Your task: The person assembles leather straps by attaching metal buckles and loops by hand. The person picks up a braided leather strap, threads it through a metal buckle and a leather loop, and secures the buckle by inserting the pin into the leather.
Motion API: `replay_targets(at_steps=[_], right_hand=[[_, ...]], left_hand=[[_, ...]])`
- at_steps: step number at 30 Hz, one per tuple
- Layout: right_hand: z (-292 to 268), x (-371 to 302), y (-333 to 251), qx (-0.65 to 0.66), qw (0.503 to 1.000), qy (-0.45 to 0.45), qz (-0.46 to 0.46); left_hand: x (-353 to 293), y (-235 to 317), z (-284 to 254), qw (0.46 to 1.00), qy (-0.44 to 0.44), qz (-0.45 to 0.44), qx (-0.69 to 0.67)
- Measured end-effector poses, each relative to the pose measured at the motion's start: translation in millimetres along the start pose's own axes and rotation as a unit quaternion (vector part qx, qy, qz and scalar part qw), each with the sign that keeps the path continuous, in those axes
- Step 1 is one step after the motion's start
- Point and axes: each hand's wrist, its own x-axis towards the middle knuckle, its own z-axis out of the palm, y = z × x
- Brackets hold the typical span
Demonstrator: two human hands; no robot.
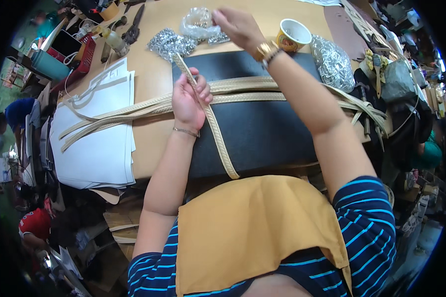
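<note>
My left hand [187,104] is closed around a beige braided strap [217,133]. One end of the strap points up past my fingers, and the other hangs down to the near edge of a black mat [262,133]. At the far side of the table, my right hand [237,28] has its fingers drawn together beside a clear plastic bag [188,24] with small brass-coloured pieces in it. Whatever those fingers hold is too small to make out. More braided straps [248,97] lie in a bundle across the mat, partly behind my left hand and right forearm.
Shiny silver metal pieces in plastic [171,43] lie near the brass ones. A paper cup [293,35] and a clear bag of metal pieces [333,64] stand far right. White sheets [91,143] cover the left side; a brush [377,74] and other tools crowd the right edge.
</note>
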Motion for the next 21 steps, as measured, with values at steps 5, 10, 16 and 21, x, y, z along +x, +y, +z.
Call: replay_targets(at_steps=[5,10,16,21], right_hand=[[-23.9,-84.0,-36.3,0.134,0.990,-0.024,0.030],[-38.3,-148.9,-52.6,0.344,0.923,-0.014,0.170],[-37.1,-188.9,-58.1,0.372,0.904,-0.061,0.199],[-55.7,-205.5,-60.4,0.391,0.890,-0.051,0.229]], left_hand=[[-8.2,-2.5,10.2,0.982,0.064,0.057,0.167],[-11.5,-10.5,20.5,0.960,0.057,0.061,0.267],[-22.5,-16.9,29.0,0.963,0.108,0.034,0.243],[-31.8,-24.3,32.4,0.970,0.075,-0.011,0.230]])
